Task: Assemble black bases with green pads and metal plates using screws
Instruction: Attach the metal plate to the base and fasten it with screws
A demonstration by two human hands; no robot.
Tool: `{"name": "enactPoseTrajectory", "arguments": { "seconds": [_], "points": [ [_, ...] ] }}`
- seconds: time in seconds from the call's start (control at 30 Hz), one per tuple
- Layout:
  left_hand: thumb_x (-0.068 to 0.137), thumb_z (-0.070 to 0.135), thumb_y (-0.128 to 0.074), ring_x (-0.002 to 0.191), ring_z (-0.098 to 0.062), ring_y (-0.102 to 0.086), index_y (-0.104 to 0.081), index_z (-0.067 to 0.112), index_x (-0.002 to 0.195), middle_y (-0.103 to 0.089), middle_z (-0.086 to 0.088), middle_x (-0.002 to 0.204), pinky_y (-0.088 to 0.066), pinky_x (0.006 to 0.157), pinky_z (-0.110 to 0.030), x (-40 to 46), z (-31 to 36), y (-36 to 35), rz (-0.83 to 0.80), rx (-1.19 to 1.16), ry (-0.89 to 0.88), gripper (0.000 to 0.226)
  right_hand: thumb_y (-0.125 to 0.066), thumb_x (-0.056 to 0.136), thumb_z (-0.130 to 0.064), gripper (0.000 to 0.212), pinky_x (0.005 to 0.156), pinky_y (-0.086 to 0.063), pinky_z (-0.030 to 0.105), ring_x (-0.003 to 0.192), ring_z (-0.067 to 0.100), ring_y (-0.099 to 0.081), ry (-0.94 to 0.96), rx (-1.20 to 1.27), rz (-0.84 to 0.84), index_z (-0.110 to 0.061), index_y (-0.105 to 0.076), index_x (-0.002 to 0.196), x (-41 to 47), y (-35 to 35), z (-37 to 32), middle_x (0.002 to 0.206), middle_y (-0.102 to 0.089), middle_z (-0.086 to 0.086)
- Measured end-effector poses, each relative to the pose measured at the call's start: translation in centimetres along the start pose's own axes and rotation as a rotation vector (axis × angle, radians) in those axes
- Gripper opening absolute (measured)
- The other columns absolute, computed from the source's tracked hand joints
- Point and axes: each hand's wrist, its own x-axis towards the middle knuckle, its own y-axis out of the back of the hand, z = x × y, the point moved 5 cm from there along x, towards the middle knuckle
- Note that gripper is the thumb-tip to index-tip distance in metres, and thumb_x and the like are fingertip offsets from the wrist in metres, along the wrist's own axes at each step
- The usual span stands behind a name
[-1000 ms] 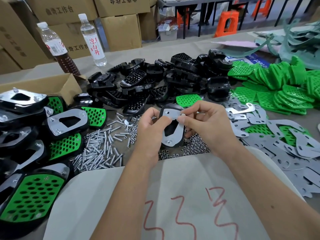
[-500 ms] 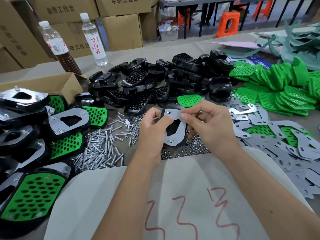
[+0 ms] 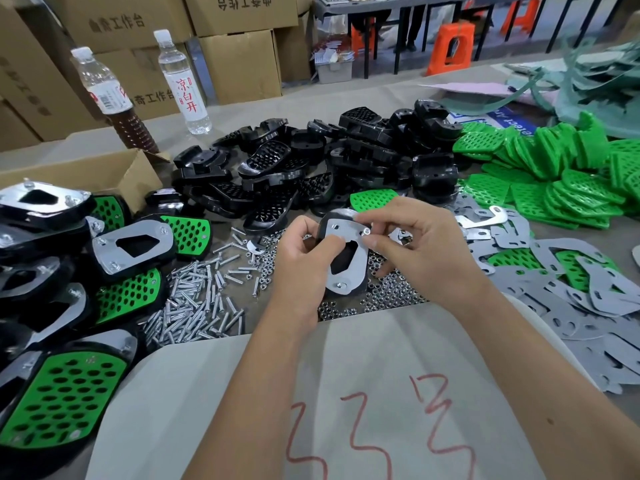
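My left hand (image 3: 304, 258) has its grip curled round a glossy black base (image 3: 346, 256), held upright above the desk (image 3: 311, 98). A flat, matte grey metal plate (image 3: 349, 237) with an angular cut-out lies on the face of the base. My right hand (image 3: 415, 247) pinches at the plate's upper corner, thumb and forefinger on a small bright nut (image 3: 366, 231) there. Below my hands, shiny hex nuts (image 3: 391, 296) lie scattered on the desk, with slim silver screws (image 3: 197, 299) heaped to the left. Moulded black bases (image 3: 311, 161) are piled beyond. Perforated green pads (image 3: 554, 181) and thin grey plates (image 3: 571, 306) lie on the right. Finished pieces (image 3: 62, 396) are stacked on the left.
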Motion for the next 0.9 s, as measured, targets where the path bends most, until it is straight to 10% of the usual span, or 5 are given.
{"name": "enactPoseTrajectory", "arguments": {
  "seconds": [0.23, 0.9],
  "points": [
    [0.076, 0.025, -0.078, 0.07, -0.023, -0.061, -0.053, 0.027, 0.066, -0.063, -0.007, 0.075, -0.046, 0.059, -0.036, -0.1, 0.01, -0.02, -0.012, 0.024, 0.011, 0.027, -0.083, 0.085, -0.002, 0.012, 0.048, -0.061, 0.033, 0.075, 0.021, -0.067, 0.033, -0.027, 0.053, -0.01, -0.082, 0.093, -0.09, 0.22, -0.33, 0.085, -0.065, 0.005],
    [0.086, 0.003, -0.077, 0.074, -0.028, -0.06, -0.049, 0.014, 0.077, -0.062, -0.019, 0.082, -0.046, 0.066, -0.042, -0.06, -0.04, 0.15, 0.022, -0.032, 0.036, 0.031, -0.081, 0.087, -0.005, 0.007, 0.041, -0.056, 0.028, 0.073, 0.02, -0.063, 0.119, -0.201, 0.06, -0.012, -0.078, 0.086, -0.17, -0.17, -0.94, 0.08, -0.063, -0.001]
  ]
}}
